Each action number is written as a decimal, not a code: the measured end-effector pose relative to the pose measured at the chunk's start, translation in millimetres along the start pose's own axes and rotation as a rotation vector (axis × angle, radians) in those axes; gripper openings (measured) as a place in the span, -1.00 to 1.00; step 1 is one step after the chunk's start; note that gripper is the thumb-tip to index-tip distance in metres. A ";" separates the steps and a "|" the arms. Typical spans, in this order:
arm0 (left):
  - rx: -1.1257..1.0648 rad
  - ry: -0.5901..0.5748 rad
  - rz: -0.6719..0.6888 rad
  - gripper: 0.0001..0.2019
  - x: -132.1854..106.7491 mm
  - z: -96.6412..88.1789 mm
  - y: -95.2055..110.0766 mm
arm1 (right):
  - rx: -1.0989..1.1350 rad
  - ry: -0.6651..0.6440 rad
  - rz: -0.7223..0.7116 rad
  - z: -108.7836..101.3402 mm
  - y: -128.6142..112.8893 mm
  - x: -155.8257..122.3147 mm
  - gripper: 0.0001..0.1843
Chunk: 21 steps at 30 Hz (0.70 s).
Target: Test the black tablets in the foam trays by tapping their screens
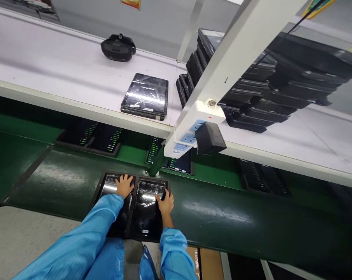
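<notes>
A black two-pocket tray (97,189) lies on the green conveyor belt (222,217) in front of me, with a shiny bagged tablet in each pocket. My left hand (125,185) rests flat on the left tablet (109,185), fingers spread. My right hand (165,202) lies on the right tablet (146,194) near the tray's right edge, fingers curled over it. Both arms wear blue sleeves.
On the white shelf (62,77) above the belt lie a stack of bagged tablets (145,96), a black headset (118,47) and rows of stacked black trays (266,89). A white power strip (190,134) with a black adapter hangs from a slanted beam. More trays ride the belt.
</notes>
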<state>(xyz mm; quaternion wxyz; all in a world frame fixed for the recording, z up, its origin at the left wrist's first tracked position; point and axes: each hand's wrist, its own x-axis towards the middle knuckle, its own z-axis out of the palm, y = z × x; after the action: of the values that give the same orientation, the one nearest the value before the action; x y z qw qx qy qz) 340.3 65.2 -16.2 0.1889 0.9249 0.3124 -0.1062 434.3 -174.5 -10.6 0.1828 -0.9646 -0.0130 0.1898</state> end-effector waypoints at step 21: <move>-0.128 0.327 -0.178 -0.45 -179.4 30.7 -129.5 | -0.012 0.060 -0.117 5.5 2.7 -8.3 -0.23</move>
<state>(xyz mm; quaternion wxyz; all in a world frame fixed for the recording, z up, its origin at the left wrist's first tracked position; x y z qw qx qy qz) 117.6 51.0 -24.2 0.1838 0.8847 0.4257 0.0492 424.4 -175.9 -13.3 0.1880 -0.9685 -0.0651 0.1496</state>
